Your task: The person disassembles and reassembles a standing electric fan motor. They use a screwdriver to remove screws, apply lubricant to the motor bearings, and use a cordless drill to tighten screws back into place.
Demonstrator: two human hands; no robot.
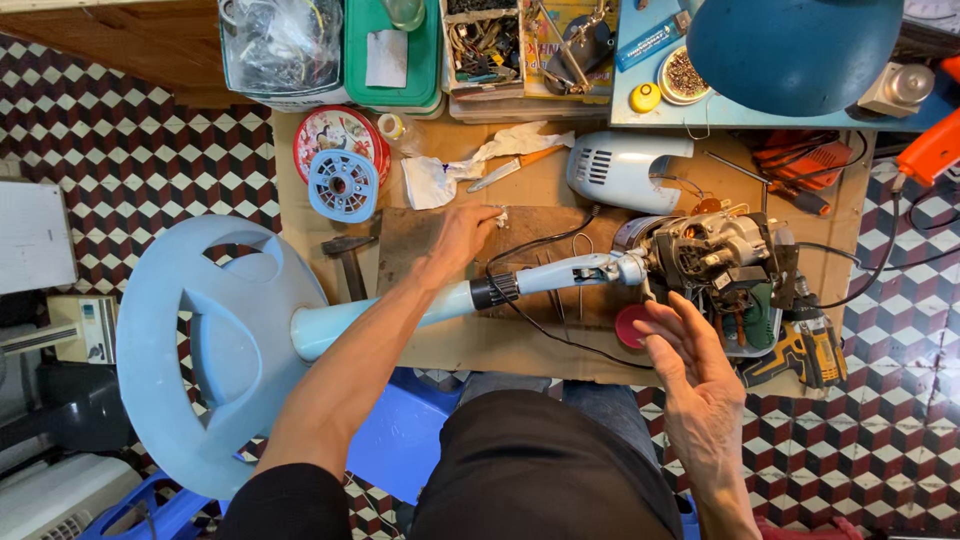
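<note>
A pale blue stand fan lies on its side across a low wooden workbench. Its round base hangs off the left and its pole runs right to the bare motor. My left hand reaches over the pole and pinches a small pale part on the bench. My right hand hovers open just below the motor, fingers spread, holding nothing. The motor's removed pale blue rear cover lies behind it. A black cable loops under the pole.
A hammer, a small blue grille disc, a red round tin, crumpled paper and a knife lie on the bench. A yellow cordless drill sits at right. Parts trays line the back. A large blue lamp shade hangs above.
</note>
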